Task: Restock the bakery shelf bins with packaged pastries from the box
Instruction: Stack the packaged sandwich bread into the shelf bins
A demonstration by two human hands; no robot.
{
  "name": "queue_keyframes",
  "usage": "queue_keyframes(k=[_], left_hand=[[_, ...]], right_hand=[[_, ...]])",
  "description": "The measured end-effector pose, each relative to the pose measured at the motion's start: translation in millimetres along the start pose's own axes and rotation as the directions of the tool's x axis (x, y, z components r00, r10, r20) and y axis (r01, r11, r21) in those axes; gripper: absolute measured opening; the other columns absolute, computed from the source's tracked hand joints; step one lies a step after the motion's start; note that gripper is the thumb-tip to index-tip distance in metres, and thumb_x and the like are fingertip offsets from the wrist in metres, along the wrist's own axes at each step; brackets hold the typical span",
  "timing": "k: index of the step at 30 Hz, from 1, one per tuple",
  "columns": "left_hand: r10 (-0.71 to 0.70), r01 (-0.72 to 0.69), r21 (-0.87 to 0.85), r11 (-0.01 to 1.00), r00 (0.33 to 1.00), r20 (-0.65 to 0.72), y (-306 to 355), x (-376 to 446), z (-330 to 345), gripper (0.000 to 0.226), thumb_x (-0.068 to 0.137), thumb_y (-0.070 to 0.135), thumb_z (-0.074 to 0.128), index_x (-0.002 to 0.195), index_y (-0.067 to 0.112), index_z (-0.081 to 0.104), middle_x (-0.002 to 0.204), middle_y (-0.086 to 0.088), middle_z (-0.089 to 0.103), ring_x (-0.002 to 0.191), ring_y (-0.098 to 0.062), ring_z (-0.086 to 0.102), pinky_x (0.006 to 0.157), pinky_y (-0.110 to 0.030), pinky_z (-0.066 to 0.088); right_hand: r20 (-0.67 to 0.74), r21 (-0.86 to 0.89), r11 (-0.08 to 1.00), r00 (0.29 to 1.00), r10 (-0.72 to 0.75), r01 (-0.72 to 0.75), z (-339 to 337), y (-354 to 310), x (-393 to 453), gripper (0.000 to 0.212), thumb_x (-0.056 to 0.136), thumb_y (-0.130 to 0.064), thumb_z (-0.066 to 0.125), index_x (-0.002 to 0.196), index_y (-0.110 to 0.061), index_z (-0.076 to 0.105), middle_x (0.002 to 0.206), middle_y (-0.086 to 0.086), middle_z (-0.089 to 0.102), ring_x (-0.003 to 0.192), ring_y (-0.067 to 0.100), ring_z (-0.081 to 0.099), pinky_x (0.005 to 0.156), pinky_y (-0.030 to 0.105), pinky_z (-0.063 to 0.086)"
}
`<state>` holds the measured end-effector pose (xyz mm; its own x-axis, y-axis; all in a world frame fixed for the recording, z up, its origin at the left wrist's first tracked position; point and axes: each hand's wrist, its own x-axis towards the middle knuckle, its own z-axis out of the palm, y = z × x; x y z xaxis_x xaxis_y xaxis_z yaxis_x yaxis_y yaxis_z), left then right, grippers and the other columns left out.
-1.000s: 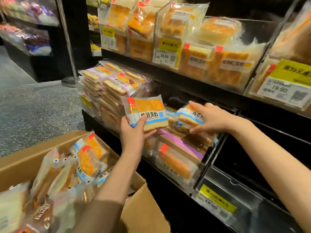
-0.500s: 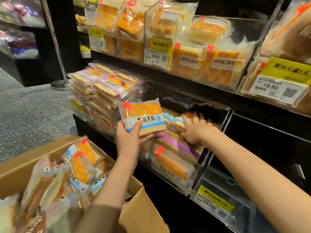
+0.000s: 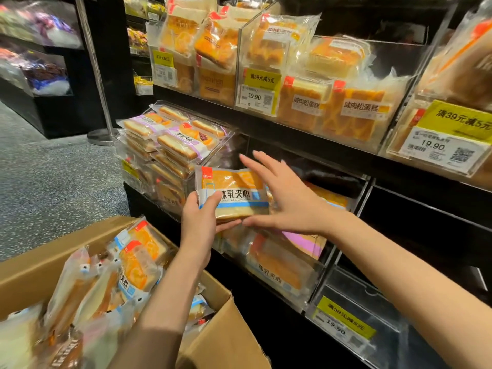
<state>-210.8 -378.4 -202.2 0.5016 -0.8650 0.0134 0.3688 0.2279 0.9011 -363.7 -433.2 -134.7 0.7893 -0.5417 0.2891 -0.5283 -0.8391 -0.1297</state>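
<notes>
My left hand (image 3: 199,217) grips an orange-and-blue packaged toast pastry (image 3: 231,191) by its lower left corner, holding it up in front of the clear middle shelf bin (image 3: 319,272). My right hand (image 3: 287,198) is spread open at the package's right side, thumb under its lower edge. The bin holds several of the same packages, partly hidden by my hands. The cardboard box (image 3: 226,328) sits at lower left, full of packaged pastries (image 3: 133,265).
A clear bin of purple-wrapped sandwiches (image 3: 170,139) stands left of the middle bin. A clear bin with a yellow price tag (image 3: 343,326) is at lower right. The upper shelf holds bins of cakes (image 3: 332,102). Speckled floor lies to the left.
My right hand let go of the package it set in the bin and came back out to the package held in my left hand. The left hand stayed roughly in place.
</notes>
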Motion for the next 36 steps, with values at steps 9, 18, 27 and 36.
queue_keyframes(k=[9,18,27,36], left_hand=[[0.050,-0.055,0.092,0.994,0.997,0.057,-4,2,-3,0.028,0.102,0.030,0.038,0.105,0.020,0.064,0.090,0.006,0.069,0.084,-0.005,0.065,0.069,-0.016,0.049],[0.190,-0.296,0.520,0.801,0.950,0.248,-33,15,-30,0.030,0.104,0.025,0.032,0.126,0.037,0.048,0.150,0.016,0.028,0.133,0.010,0.015,0.108,-0.016,0.011],[0.179,-0.195,0.148,0.969,0.977,0.120,-27,15,-40,0.033,0.103,0.019,0.032,0.109,0.034,0.060,0.123,0.010,0.060,0.119,-0.002,0.052,0.110,-0.036,0.037],[0.142,-0.180,0.318,0.931,0.980,0.138,-25,14,-63,0.029,0.099,0.009,0.042,0.102,0.032,0.060,0.104,0.001,0.067,0.095,-0.011,0.064,0.080,-0.029,0.051]], right_hand=[[0.190,-0.040,0.999,0.982,0.026,-0.019,12,17,41,0.090,0.067,-0.042,0.074,0.145,-0.031,0.032,0.124,0.003,0.054,0.110,0.018,0.051,0.094,0.039,0.044],[0.003,-0.178,0.880,0.894,0.448,-0.441,36,63,88,0.074,0.083,-0.047,0.066,0.145,-0.023,0.033,0.129,0.010,0.047,0.116,0.026,0.048,0.093,0.038,0.042],[0.046,-0.368,0.823,0.875,0.481,-0.433,94,62,97,0.066,0.098,-0.040,0.041,0.153,-0.032,0.004,0.155,0.011,0.018,0.139,0.032,0.023,0.111,0.044,0.021],[0.042,-0.102,0.858,0.859,0.509,-0.504,78,52,98,0.057,0.099,-0.042,0.038,0.152,-0.029,0.020,0.159,0.013,0.008,0.145,0.036,0.014,0.115,0.050,0.015]])
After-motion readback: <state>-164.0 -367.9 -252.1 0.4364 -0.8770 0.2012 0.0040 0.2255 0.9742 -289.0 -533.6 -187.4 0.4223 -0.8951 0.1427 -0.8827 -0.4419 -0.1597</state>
